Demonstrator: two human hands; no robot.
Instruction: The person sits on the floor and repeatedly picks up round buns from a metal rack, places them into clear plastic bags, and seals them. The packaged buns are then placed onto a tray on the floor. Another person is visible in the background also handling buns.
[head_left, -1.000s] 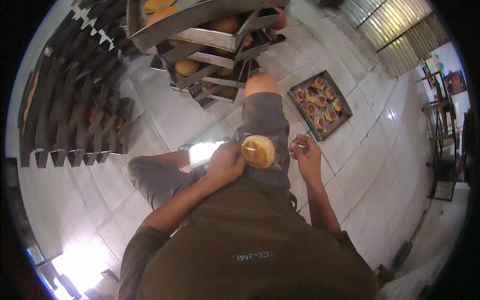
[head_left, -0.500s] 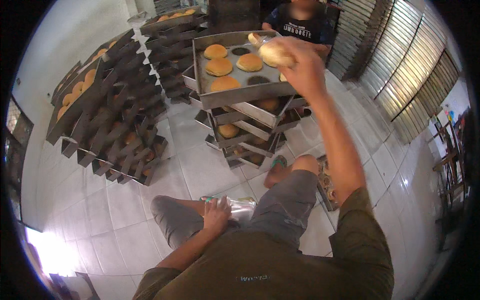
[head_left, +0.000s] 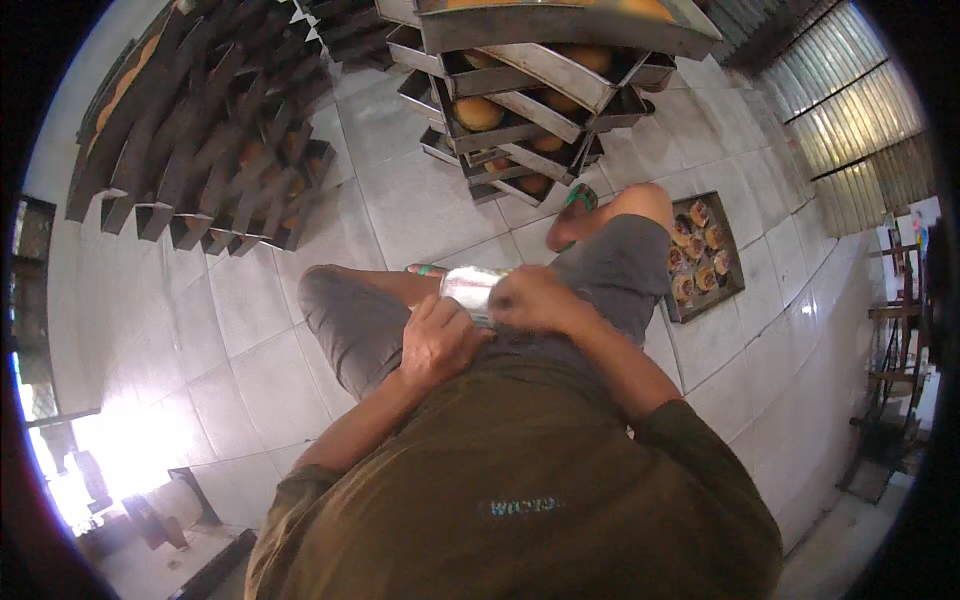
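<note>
Over my lap lies a stack of clear plastic bags [head_left: 470, 287], shiny and flat. My left hand [head_left: 440, 340] is closed on its near left edge, thumb side toward the bags. At the stack's right edge is my right hand [head_left: 535, 300], its fingers curled in and blurred; whether they pinch a bag is hidden. Beyond my knees stands a tall pile of metal trays [head_left: 560, 38], set crosswise. Between its layers round golden buns [head_left: 479, 113] show. Only the near part of the top tray is in view, with slices of buns at the upper edge.
On the floor to the right of my knee sits a metal tray of small browned pastries [head_left: 705, 255]. More stacked dark trays [head_left: 190, 130] rise at the left. Wooden racks [head_left: 895, 350] stand at the far right, near a corrugated shutter [head_left: 840, 90].
My right hand has come down from the top tray, where it held a bun, to the plastic bags in my lap. The view has tipped downward; the other person is out of sight.
</note>
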